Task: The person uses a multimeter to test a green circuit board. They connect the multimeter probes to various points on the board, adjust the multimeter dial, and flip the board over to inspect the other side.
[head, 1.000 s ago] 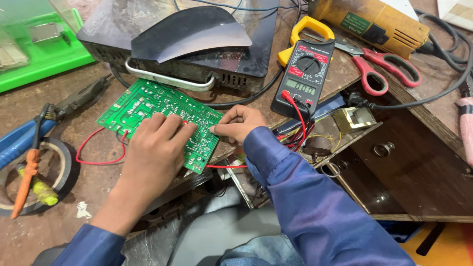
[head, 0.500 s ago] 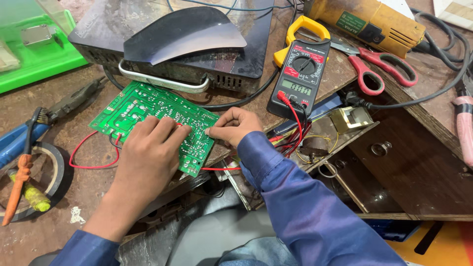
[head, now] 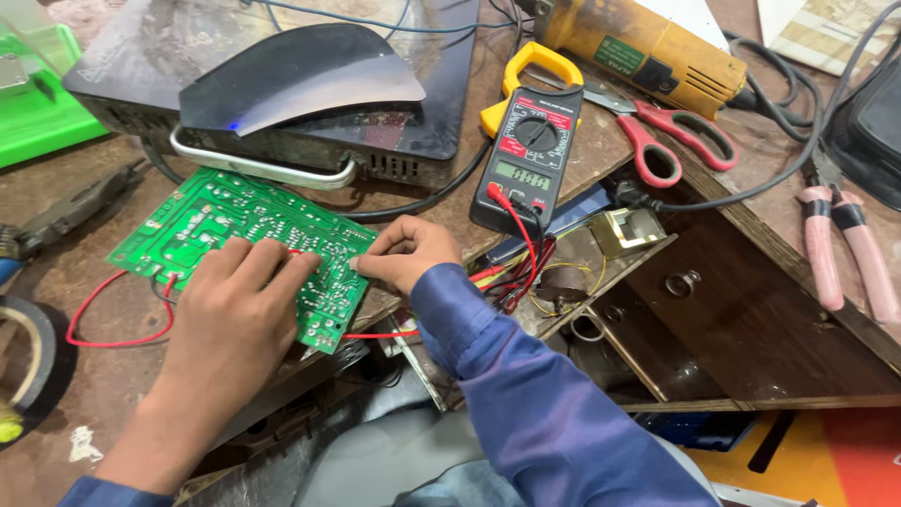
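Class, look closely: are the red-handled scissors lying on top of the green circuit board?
No: the scissors lie beside the yellow grinder, far from the circuit board.

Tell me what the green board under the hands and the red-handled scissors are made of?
The green circuit board looks like stiff fibreglass-type sheet with a glossy green coat; pale printed lines and small silvery solder dots show on it. Both hands rest on it. The scissors seem to have shiny grey metal blades and smooth red plastic handles, though the blades are partly hidden.
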Motion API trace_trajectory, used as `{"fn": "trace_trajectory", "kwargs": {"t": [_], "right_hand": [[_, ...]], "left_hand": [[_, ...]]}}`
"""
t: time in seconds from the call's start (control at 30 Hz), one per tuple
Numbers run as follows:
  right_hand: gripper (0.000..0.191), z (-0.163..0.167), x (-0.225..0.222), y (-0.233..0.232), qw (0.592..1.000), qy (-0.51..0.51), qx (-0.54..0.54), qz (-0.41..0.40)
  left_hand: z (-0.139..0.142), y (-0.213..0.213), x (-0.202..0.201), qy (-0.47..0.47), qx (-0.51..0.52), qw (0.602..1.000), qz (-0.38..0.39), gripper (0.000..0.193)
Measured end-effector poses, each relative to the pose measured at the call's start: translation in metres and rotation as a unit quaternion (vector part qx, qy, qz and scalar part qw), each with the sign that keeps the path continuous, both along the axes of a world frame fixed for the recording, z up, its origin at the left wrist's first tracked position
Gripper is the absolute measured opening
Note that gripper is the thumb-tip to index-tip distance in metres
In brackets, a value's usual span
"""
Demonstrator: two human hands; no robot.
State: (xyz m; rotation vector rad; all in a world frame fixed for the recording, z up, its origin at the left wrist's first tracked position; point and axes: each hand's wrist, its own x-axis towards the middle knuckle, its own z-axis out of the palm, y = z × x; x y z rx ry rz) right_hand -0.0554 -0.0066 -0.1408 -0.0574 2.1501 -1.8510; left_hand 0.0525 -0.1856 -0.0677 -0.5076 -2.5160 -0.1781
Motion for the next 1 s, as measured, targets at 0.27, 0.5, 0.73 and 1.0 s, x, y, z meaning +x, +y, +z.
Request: {"fn": "trace_trajectory", "kwargs": {"t": [0.27, 0.5, 0.73, 1.0], "right_hand": [[0.027, -0.002, -0.005, 0.0, 0.999, -0.014, -0.037, 0.024], [0.026, -0.009, -0.011, 0.002, 0.998, -0.022, -0.046, 0.036], [0.026, -0.015, -0.01, 0.001, 0.997, -0.003, -0.067, 0.033], [0.031, -0.012, -0.018, 0.003, 0.997, -0.034, -0.023, 0.061]], "left_hand": [[-0.001, -0.001, 0.0, -0.001, -0.002, 1.0, 0.002, 0.038], [-0.006, -0.002, 0.0, 0.016, 0.04, 0.999, -0.009, 0.04], [-0.012, -0.005, 0.0, 0.05, 0.09, 0.992, 0.069, 0.033], [-0.01, -0.01, -0.003, 0.047, 0.072, 0.994, 0.064, 0.035]]}}
